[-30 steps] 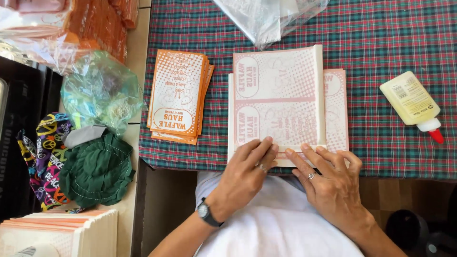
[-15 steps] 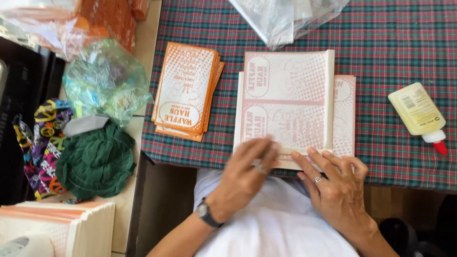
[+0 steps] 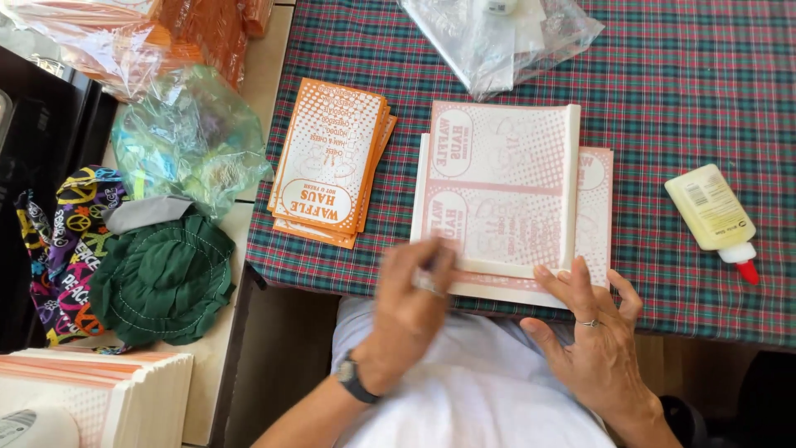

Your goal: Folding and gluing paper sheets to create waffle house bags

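On the plaid table, at its near edge, lies the pale pink sheet stack, and we place everything else by it. Our left hand is blurred; its fingers rest on the stack's near left corner, and we cannot tell whether that grip pinches a sheet or only presses on it. Our right hand, with a ring, lies flat and unclenched, fingertips on the stack's near right edge, grasping nothing. The top sheet has its right side folded up into a narrow strip. Just left of the stack sits a pile of orange bags. Well to the right lies a glue bottle with a red tip. Beyond the stack lies a clear plastic bag.
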